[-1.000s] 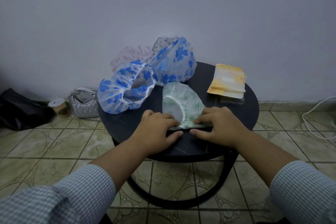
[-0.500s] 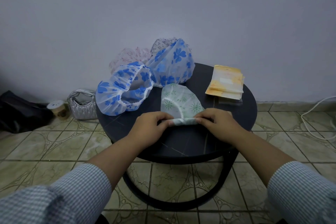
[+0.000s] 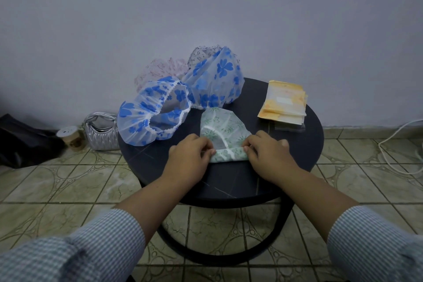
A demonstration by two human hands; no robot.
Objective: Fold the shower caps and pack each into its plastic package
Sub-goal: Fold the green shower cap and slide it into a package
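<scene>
Rolled a turn further from its near edge, the green shower cap [image 3: 220, 135] on the table [image 3: 297, 144] now bunches thicker between the left hand [image 3: 190, 155] and right hand [image 3: 266, 155], both pinching its ends, so folding continues and packing waits.

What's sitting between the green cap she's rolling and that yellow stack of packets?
Nothing, going by the head view: between the green shower cap and the stack of yellow packets there is only bare dark tabletop. Both hands pinch the cap's rolled near edge.
</scene>
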